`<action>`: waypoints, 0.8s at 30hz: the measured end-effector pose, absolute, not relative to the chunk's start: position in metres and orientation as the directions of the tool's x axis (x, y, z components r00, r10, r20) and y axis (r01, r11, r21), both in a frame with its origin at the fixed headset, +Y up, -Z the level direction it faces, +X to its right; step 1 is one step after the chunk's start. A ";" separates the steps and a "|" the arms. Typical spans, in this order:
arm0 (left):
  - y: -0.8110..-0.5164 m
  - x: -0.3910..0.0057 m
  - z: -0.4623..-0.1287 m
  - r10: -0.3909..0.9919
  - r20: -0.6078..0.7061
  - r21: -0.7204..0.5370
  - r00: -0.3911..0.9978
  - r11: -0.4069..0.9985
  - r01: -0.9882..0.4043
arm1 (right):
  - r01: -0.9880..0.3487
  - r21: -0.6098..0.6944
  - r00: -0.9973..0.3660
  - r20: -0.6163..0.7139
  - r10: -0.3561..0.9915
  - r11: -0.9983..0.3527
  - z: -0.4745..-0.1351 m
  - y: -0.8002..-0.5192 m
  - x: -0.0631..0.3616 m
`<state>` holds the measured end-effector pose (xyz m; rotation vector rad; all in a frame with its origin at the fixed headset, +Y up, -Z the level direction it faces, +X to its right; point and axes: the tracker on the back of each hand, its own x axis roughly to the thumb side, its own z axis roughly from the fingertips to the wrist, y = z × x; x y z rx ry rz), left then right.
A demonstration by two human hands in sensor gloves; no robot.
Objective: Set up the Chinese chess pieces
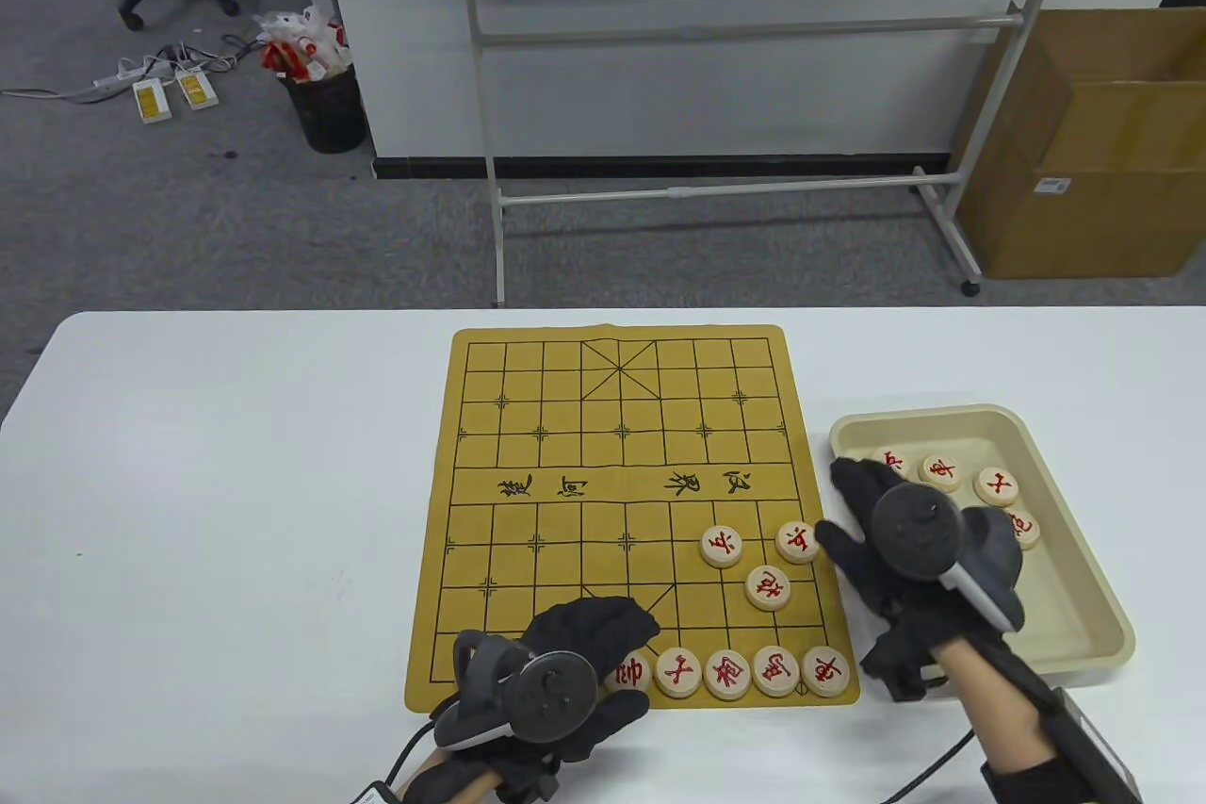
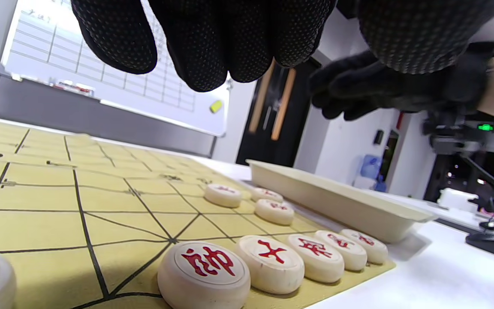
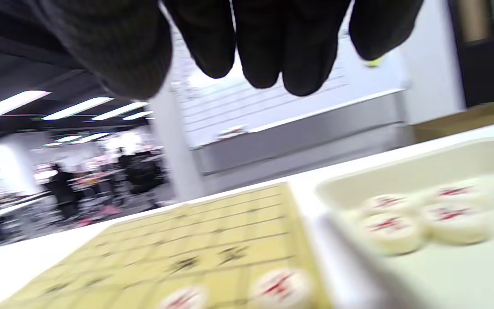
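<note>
- Board (image 1: 565, 465): the yellow mat lies flat on the white table (image 1: 236, 465). Red pieces occupy only its near right part: a back row (image 1: 727, 674) of touching discs along the near edge, and three discs (image 1: 768, 588) a few lines further up. The near left half shows no pieces in the table view; one more disc edge shows at the left wrist view's bottom left corner.
- Step in hand, as a judgement: filling the red side, roughly half done, with the left half of the back row still to place.
- Tray (image 1: 1083, 644): the beige tray sits just beside the board's right edge and holds at least four red pieces (image 1: 996, 485) at its far end, partly hidden by the right hand.
- Right hand (image 1: 919, 549): spread over the tray's left rim, fingers extended, grasping nothing visible.
- Left hand (image 1: 575, 653): rests over the near edge of the board, beside the general piece (image 2: 204, 274); fingers hang loose, holding nothing.
- Next move, as a judgement: a pinch on one tray piece, lifted clear of its neighbours.
</note>
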<state>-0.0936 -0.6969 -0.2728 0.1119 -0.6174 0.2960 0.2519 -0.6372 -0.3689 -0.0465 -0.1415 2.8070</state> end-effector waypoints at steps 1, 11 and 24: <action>-0.697 -0.094 -0.273 0.243 0.585 0.013 0.774 0.951 -0.308 | -0.279 -0.076 -0.955 -0.087 0.285 -0.957 -0.384 -0.640 0.266; -0.701 -0.094 -0.274 0.199 0.590 0.015 0.783 0.966 -0.257 | 0.225 0.311 -0.949 -0.143 -0.280 -0.923 -0.457 -0.727 0.319; -0.702 -0.094 -0.275 0.198 0.585 0.001 0.786 0.969 -0.245 | 0.244 0.260 -0.933 -0.199 -0.299 -0.934 -0.468 -0.737 0.320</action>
